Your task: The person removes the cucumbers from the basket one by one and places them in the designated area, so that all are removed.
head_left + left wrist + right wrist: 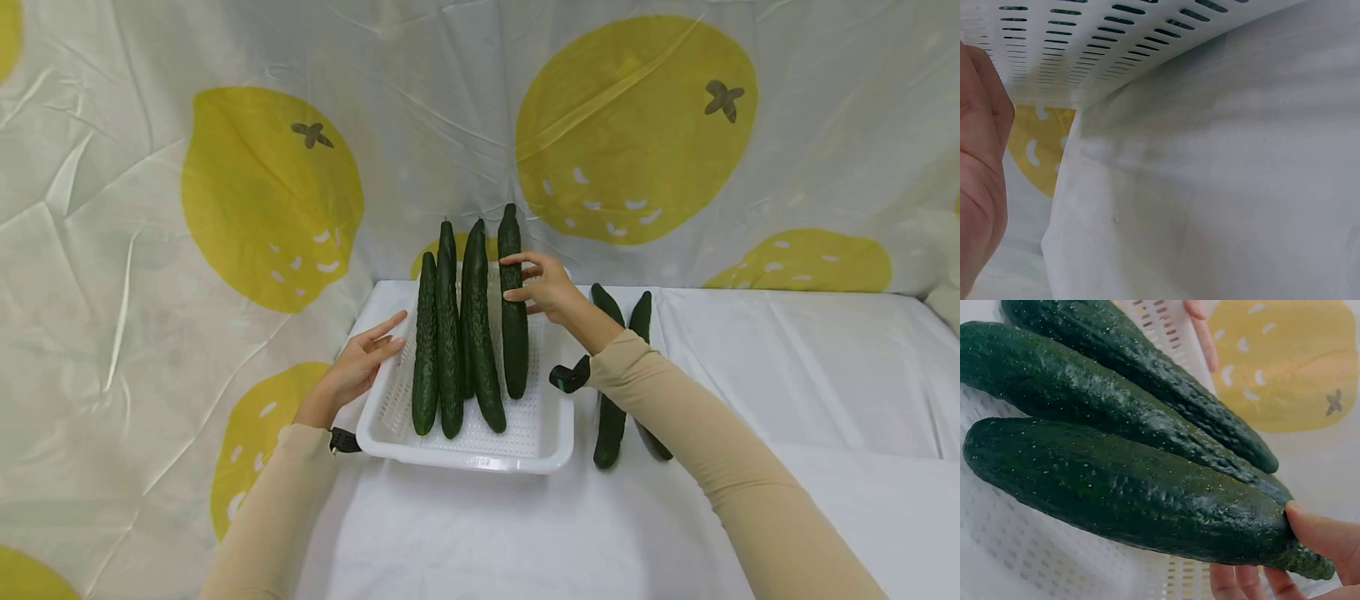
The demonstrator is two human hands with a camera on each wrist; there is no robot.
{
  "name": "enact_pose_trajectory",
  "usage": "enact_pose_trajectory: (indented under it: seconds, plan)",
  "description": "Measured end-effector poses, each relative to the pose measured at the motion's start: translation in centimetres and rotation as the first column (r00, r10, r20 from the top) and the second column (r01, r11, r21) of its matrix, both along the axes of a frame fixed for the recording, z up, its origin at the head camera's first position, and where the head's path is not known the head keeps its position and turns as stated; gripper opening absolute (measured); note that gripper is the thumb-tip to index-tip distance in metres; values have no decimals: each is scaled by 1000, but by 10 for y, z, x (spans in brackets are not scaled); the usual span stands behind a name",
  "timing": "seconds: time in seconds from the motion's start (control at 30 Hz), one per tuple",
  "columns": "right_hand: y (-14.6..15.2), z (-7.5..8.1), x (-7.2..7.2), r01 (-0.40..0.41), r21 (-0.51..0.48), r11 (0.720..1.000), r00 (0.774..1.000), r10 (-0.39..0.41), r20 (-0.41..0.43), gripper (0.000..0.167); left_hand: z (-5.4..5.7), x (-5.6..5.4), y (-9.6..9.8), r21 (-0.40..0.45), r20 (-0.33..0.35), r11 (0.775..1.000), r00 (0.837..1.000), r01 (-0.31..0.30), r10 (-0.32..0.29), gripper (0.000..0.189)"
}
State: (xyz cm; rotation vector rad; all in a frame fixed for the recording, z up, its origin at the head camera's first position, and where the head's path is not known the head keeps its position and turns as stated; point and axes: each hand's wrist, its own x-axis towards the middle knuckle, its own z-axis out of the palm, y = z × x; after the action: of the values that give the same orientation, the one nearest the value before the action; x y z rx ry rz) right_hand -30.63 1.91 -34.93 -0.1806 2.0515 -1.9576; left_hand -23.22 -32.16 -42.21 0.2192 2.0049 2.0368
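My right hand (pixel 546 287) grips a long dark green cucumber (pixel 514 333) between thumb and fingers near its upper part. This cucumber is upright in the head view, over the right side of a white perforated basket (pixel 480 462). In the right wrist view, the thumb lies on one side of the held cucumber (pixel 1129 487) and the other fingers curl beneath it. Several more cucumbers (pixel 450 358) lean side by side in the basket, to the left. My left hand (pixel 358 367) is at the basket's left rim, its fingers extended along the side wall.
Two cucumbers (pixel 610 429) lie on the white-covered table (pixel 480 533) right of the basket, partly hidden by my right forearm. A white curtain with yellow lemon prints (pixel 637 125) hangs behind and to the left. A dark wrist camera (pixel 570 375) sits by the basket's right rim.
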Motion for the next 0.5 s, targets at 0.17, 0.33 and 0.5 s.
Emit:
enact_pose_trajectory:
  seconds: [0.17,0.33,0.5]
  plan:
    - [9,6,2,-18,-9,1000,1000,19,5,56,1,0,1,-5,-11,1000,1000,-2,2,59]
    - [17,10,3,-34,-11,999,999,34,-11,57,1,0,1,-9,-18,1000,1000,-1,1,58]
    - [24,16,6,-47,-33,998,999,47,-22,58,0,0,1,13,4,1000,1000,6,-6,57]
